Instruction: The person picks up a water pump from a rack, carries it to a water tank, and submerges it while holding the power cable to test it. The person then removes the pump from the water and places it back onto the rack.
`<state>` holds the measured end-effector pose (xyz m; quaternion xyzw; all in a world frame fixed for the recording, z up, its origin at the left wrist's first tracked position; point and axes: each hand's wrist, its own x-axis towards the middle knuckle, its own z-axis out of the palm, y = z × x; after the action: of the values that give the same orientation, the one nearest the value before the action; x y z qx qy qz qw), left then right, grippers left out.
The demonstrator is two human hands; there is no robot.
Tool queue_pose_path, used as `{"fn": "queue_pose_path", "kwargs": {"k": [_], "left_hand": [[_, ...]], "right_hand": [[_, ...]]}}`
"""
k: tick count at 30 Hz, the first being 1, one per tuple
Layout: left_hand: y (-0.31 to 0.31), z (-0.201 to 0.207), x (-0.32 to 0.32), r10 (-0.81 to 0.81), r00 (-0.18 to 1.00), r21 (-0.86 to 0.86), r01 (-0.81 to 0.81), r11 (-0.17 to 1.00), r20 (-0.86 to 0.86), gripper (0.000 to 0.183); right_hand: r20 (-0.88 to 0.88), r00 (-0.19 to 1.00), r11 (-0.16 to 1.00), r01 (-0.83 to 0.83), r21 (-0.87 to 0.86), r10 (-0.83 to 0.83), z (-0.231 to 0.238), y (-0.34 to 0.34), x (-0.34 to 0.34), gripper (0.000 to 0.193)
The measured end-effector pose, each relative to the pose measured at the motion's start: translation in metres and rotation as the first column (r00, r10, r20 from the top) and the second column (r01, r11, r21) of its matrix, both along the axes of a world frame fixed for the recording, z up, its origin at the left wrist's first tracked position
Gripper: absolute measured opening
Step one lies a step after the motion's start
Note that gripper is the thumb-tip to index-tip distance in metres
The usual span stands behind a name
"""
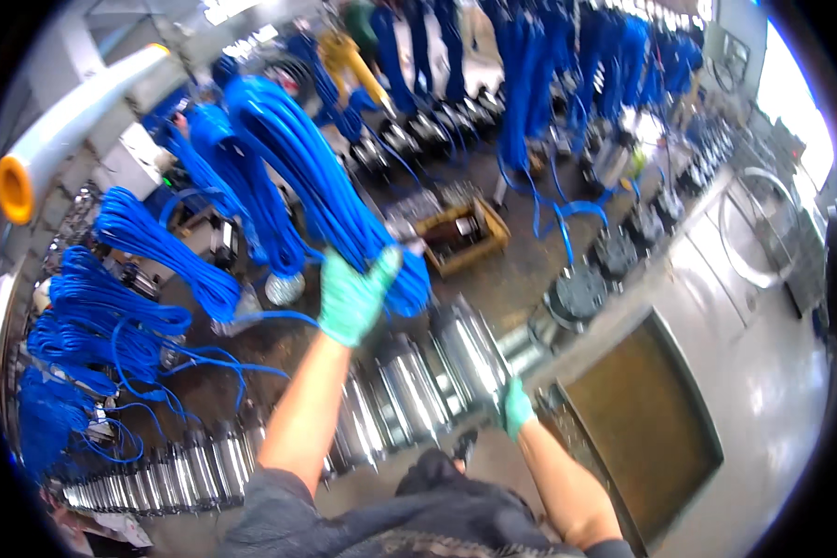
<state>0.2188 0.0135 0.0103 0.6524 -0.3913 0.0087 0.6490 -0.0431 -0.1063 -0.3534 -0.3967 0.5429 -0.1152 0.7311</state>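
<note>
My left hand (pixel 353 299), in a green glove, is closed on the lower part of a hanging coil of blue cable (pixel 293 139); some of its fingers are hidden. In the middle of the view, a shiny metal cylinder (pixel 470 349) lies at the right end of a long row. My right hand (pixel 517 409), gloved in green too, grips the near end of this cylinder, its fingertips partly out of sight. Left of it are more metal cylinders (pixel 409 386) of the same kind, side by side.
More blue cable coils (pixel 167 251) hang at the left, with others (pixel 530 84) at the back. A wooden box (pixel 465 237) with dark parts sits on the bench. Round dark metal parts (pixel 577 296) line its right side. A brown-bottomed tray (pixel 646 418) lies near right. A white-orange tube (pixel 74 130) juts upper left.
</note>
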Motion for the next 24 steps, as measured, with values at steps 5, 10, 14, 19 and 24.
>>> {"fn": "queue_pose_path", "kwargs": {"k": [5,10,14,19,24], "left_hand": [[0.020,-0.007,0.003,-0.104,0.979,-0.077,0.092,0.993,-0.174,0.057],[0.011,0.005,0.036,0.076,0.995,0.046,-0.079,0.996,0.064,0.051],[-0.002,0.007,0.073,0.296,0.926,0.053,-0.316,0.947,0.233,0.049],[-0.028,0.032,0.096,0.414,0.880,0.018,-0.429,0.903,0.232,0.049],[-0.026,0.030,0.103,0.417,0.889,0.221,-0.453,0.864,0.190,0.056]], "right_hand": [[0.123,0.975,0.931,-0.215,0.296,0.186,0.093,0.016,0.006,0.062],[0.181,0.971,0.889,-0.218,0.403,0.156,0.085,0.013,0.006,0.063],[0.154,0.984,0.839,-0.161,0.519,0.093,0.101,0.009,0.012,0.066],[0.156,0.974,0.849,-0.219,0.481,0.163,0.031,-0.013,-0.003,0.071],[0.135,0.973,0.845,-0.230,0.483,0.187,0.036,-0.008,0.000,0.069]]}}
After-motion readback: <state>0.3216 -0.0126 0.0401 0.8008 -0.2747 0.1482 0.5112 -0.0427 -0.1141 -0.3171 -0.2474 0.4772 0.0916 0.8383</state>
